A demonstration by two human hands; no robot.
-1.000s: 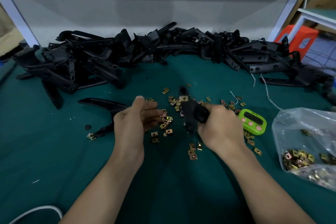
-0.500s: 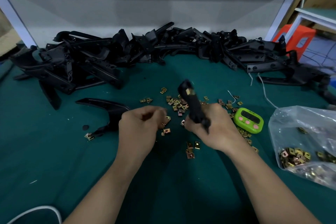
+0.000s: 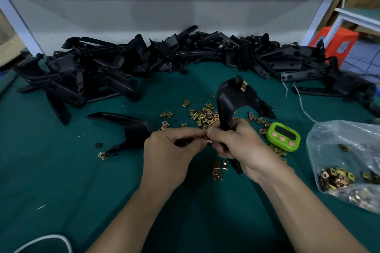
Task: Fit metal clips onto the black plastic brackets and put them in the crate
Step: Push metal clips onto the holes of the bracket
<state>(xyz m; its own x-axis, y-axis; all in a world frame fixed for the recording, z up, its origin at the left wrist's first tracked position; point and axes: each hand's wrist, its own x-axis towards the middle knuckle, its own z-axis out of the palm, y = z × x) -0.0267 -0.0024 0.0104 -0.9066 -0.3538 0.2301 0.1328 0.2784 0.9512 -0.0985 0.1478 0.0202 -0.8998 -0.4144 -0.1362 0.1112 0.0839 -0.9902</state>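
My right hand (image 3: pixel 240 146) grips a curved black plastic bracket (image 3: pixel 232 98) by its lower leg and holds it upright above the table. A brass clip (image 3: pixel 244 86) sits on the bracket's top end. My left hand (image 3: pixel 172 150) pinches a small metal clip (image 3: pixel 208 140) between fingertips, pressed against my right thumb and the bracket's leg. Loose brass clips (image 3: pixel 205 115) lie scattered on the green mat behind my hands. A second bracket (image 3: pixel 127 125) lies flat to the left with a clip on its lower tip (image 3: pixel 102 155). No crate is in view.
A long heap of black brackets (image 3: pixel 123 68) runs along the back of the table. A green timer (image 3: pixel 284 136) lies right of my hands. A clear bag of clips (image 3: pixel 347 162) sits at the right edge. A white cable (image 3: pixel 44 241) curls at bottom left.
My right hand has raised and turned the bracket so its arched top shows. My left hand picked a clip from the pile and brought it to the bracket's leg.
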